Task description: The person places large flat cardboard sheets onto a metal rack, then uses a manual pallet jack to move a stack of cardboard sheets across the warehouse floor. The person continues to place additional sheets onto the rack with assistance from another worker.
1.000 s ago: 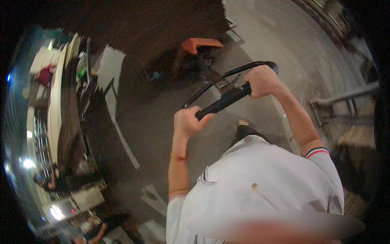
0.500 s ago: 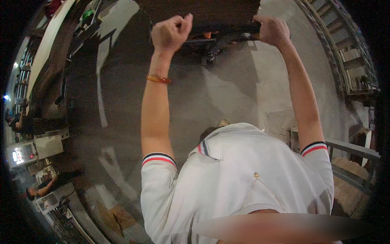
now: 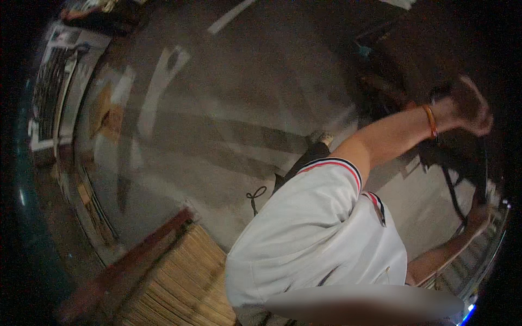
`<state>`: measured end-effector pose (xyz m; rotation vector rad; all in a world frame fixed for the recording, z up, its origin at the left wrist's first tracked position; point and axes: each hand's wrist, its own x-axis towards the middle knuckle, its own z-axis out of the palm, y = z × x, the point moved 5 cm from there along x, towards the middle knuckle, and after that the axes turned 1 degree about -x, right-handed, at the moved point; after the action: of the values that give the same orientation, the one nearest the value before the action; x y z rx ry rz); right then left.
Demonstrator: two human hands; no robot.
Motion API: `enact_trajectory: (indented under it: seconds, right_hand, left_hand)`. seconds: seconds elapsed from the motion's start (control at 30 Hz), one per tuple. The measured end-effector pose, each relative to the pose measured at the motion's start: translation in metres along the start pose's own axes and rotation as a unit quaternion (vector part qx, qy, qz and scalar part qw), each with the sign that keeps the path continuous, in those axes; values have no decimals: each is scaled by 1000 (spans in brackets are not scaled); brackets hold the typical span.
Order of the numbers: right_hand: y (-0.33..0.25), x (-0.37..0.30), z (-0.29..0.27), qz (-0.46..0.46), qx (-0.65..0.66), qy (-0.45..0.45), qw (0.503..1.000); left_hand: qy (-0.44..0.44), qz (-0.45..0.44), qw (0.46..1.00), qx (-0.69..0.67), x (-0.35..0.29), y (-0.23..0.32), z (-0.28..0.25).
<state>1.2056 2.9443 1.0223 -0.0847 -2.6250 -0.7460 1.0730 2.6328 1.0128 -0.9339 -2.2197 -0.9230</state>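
At the right side, my left hand [image 3: 474,107] is stretched out, its fingers curled round the dark handle bar [image 3: 484,163] of what looks like a cart. An orange-brown bracelet [image 3: 430,123] circles that wrist. Farther down the same bar, my right hand [image 3: 478,216] is closed at its other end, close to the dim rim of the picture. Past the bar, the cart's dark bulk [image 3: 435,49] fades into shadow, so its load cannot be made out. Motion blurs both hands somewhat.
A stack of flat brown sheets [image 3: 179,277] lies at the lower left, beside a reddish beam [image 3: 133,258]. Racks or machinery [image 3: 60,92] line the left side. Another person's arm [image 3: 89,15] shows at the top left. My shoe [image 3: 325,137] stands on the grey floor [image 3: 244,70].
My view has turned strongly to the left, so both hands and the handle bar now appear at the right side. The brown stack has come into view at the lower left.
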Motion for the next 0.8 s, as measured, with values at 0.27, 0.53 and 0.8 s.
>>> enact_trajectory:
  seconds: [0.27,0.53,0.8]
  right_hand:
    - [15,-38,2,114,117,-45,986]
    - [-60,-3,-46,159,161,-72,971]
    - [-55,-1,-31,186,149,-165,957]
  left_hand:
    - [200,19,976,-82,-4,26,4]
    - [257,43,962,-85,-8,7,5]
    - [188,38,981,-27,-6,8,12]
